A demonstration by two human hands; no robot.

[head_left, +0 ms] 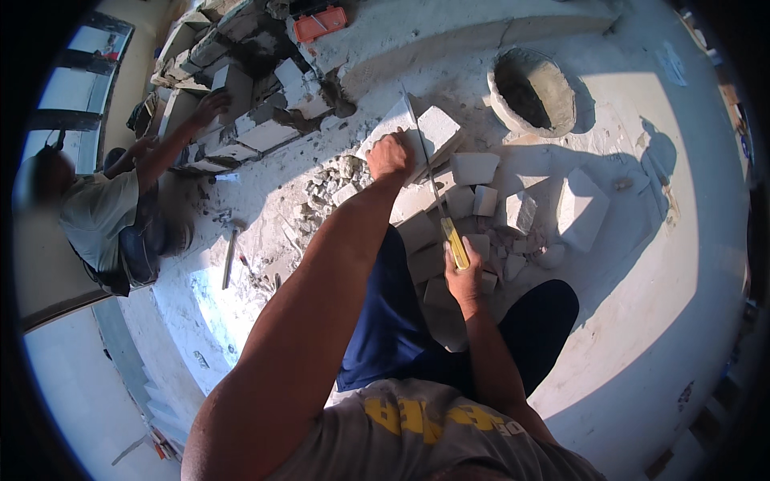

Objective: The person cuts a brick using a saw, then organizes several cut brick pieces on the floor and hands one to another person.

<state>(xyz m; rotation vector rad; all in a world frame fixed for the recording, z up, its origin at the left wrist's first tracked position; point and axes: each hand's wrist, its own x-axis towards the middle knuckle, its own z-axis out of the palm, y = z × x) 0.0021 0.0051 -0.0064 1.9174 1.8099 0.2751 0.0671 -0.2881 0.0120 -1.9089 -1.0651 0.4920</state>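
Note:
My right hand [464, 274] is wrapped around the yellow handle of a handsaw [455, 240]. The saw's long thin blade runs away from me, along a white lightweight concrete block [439, 132]. Part of the block lies on each side of the blade. Left of the blade, my left hand [391, 155] grips the block from above with curled fingers. How deep the blade sits in the block cannot be made out. Beneath and nearer to me are several more pale blocks and offcuts [475, 169], piled between my knees.
A round mortar-crusted tub [529, 96] stands at the far right. Rubble [325, 188] and a hammer-like tool [229, 256] lie to the left. Beyond them a co-worker [104, 212] reaches to a low block wall [265, 132]. An orange tray [320, 24] sits at the back.

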